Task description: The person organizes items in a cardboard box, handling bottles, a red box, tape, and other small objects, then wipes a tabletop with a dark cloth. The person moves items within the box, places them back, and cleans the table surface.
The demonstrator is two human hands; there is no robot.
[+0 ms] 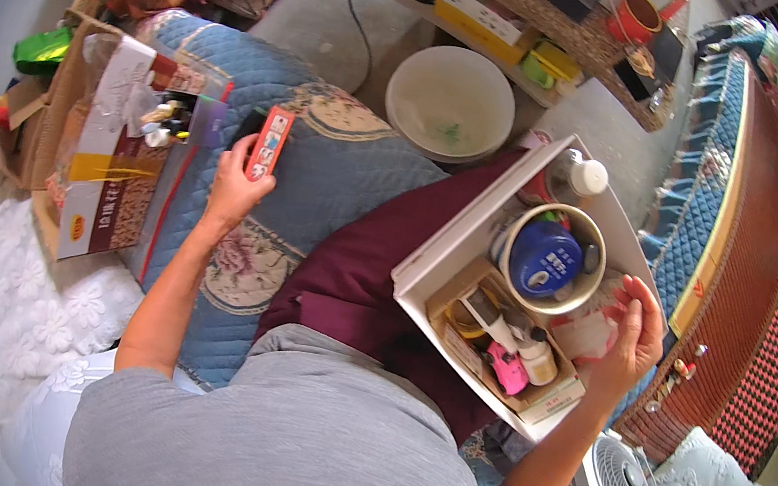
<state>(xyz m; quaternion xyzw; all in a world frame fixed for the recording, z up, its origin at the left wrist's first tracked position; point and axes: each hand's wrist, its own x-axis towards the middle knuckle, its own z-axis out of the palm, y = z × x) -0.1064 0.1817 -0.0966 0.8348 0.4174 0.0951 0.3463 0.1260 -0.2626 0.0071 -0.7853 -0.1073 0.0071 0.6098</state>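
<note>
My left hand (pixel 240 179) grips a narrow orange-red box (pixel 270 144) with small pictures on it, above the blue quilted cover. At my right, a white open box (pixel 463 228) rests tilted by my lap. My right hand (pixel 636 333) is at its right wall, fingers bent; whether it touches the wall is hard to tell. Inside are a round tub (pixel 600 233) with a blue-lidded container (pixel 545 259), a clear jar with a white cap (pixel 587 176), and a small carton (pixel 467 353) holding a pink item (pixel 508 369) and a small bottle (pixel 537 359).
A printed carton (pixel 83 197) and small bottles stand on the bed at the left. Ahead on the floor is a round white basin (pixel 451 101), near a low shelf (pixel 476 37). A white fan (pixel 625 482) stands at the lower right, beside a brown mat (pixel 736 295).
</note>
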